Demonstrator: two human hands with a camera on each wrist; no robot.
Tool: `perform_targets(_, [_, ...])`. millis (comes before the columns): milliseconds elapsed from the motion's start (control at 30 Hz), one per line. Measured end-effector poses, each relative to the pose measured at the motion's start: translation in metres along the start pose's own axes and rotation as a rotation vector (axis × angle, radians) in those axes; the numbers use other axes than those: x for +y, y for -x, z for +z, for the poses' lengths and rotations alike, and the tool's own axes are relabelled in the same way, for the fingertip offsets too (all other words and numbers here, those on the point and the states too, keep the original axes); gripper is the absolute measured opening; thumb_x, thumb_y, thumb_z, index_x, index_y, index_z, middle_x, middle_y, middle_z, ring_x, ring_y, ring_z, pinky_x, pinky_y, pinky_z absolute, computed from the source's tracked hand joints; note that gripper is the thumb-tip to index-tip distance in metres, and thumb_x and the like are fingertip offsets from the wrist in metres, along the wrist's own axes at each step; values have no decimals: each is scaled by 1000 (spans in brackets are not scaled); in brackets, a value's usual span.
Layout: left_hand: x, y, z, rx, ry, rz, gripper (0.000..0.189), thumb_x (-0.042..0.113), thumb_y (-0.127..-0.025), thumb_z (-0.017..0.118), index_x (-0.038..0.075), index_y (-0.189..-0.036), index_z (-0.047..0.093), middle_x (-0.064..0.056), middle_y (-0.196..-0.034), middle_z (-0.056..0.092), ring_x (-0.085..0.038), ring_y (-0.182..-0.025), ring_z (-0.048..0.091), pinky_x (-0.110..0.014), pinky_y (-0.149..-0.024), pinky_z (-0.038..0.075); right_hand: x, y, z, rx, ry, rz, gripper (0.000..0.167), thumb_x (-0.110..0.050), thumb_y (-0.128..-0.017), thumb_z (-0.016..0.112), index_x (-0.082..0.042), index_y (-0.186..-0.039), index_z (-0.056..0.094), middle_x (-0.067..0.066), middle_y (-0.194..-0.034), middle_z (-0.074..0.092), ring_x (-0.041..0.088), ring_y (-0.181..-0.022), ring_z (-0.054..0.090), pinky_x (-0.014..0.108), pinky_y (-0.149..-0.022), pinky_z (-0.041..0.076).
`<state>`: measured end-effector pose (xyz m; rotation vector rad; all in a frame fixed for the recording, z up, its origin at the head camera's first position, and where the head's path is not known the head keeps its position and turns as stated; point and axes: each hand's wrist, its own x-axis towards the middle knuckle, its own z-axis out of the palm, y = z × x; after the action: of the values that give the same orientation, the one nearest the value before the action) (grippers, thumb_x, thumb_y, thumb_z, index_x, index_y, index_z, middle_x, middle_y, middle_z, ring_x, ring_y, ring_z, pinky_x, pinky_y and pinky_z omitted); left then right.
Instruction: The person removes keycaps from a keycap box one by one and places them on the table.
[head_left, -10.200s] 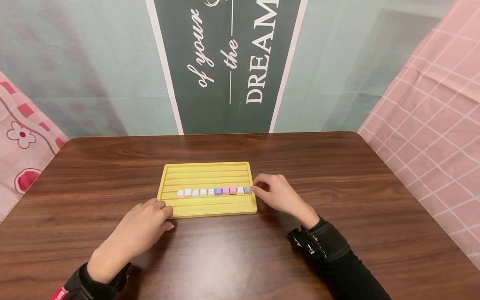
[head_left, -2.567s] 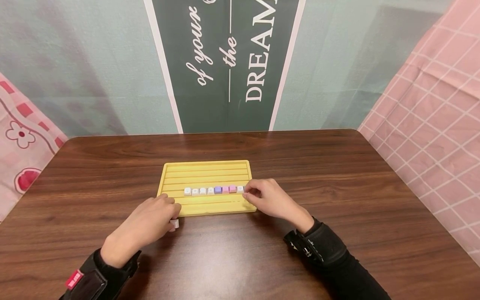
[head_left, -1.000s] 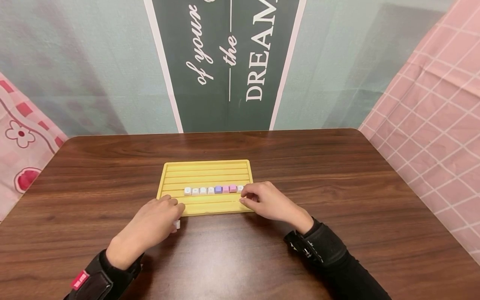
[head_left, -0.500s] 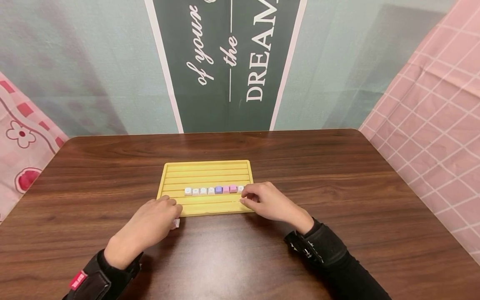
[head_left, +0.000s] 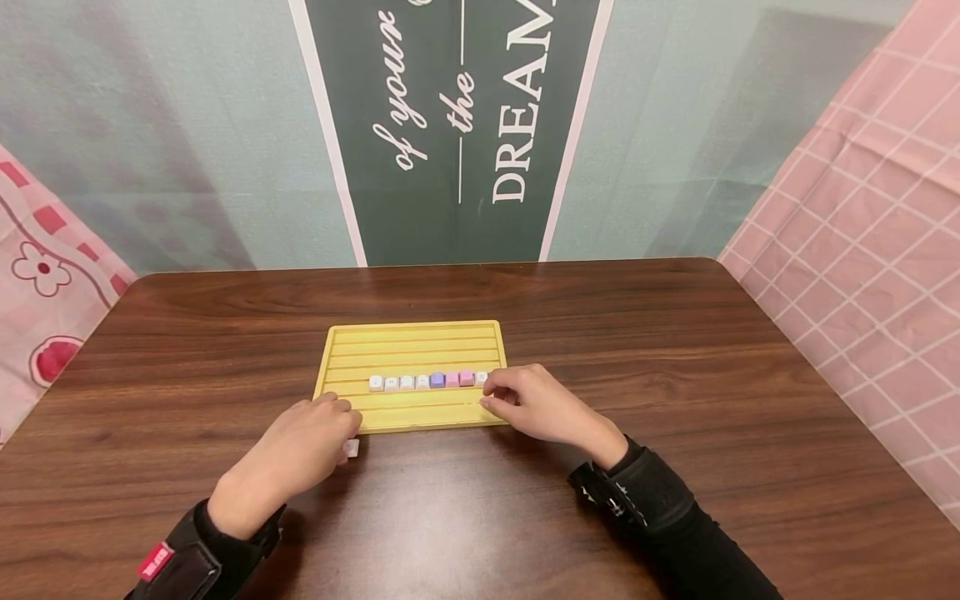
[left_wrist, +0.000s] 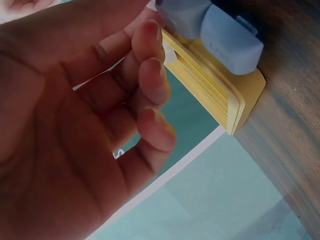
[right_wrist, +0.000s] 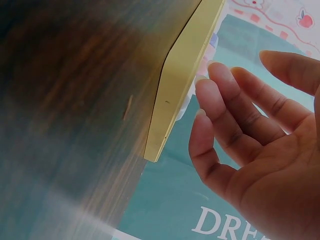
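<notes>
A yellow ridged tray (head_left: 412,339) lies on the table, bearing one row of small keycaps. White keycaps (head_left: 392,384) form the row's left part, followed by a purple keycap (head_left: 437,380), two pink keycaps (head_left: 459,379) and another white one. At the tray's front left corner, my left hand (head_left: 288,446) holds a white keycap (head_left: 352,448) at the thumb. Two keycaps (left_wrist: 232,40), shaded grey-blue, show beside its fingers in the left wrist view. My right hand (head_left: 536,404) hovers at the tray's right end with bent, parted fingers, covering the row's end; no held thing shows.
The brown wooden table (head_left: 637,333) extends around the tray. Behind it hangs a green cloth with lettering (head_left: 517,117). Pink checked cloth (head_left: 892,217) borders the right side, and a pink patterned cloth (head_left: 52,275) the left.
Since the oldest frame, the leftmost white keycap has left the row and a white one shows at my left thumb. My right hand has shifted left over the tray's end. Lately both hands barely move.
</notes>
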<state>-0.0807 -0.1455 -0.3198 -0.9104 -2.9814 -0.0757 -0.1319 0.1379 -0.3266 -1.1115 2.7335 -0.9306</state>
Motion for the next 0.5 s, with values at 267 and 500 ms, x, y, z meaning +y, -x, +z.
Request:
perform_targets(267, [0, 0, 1, -9, -19, -1, 23, 1, -62, 76, 11, -66, 55, 0, -66, 50, -20, -65, 48, -33, -55, 39, 0, 0, 0, -2, 3, 6, 4, -10, -85, 62, -7, -84, 64, -6, -70, 56, 4, -62, 48, 21, -58, 43])
perform_targets(500, [0, 0, 1, 2, -3, -4, 25, -4, -59, 73, 12, -65, 54, 1, -66, 50, -20, -66, 49, -33, -56, 39, 0, 0, 1, -3, 5, 4, 4, -10, -85, 62, -7, -84, 64, -6, -70, 56, 4, -63, 49, 21, -59, 44])
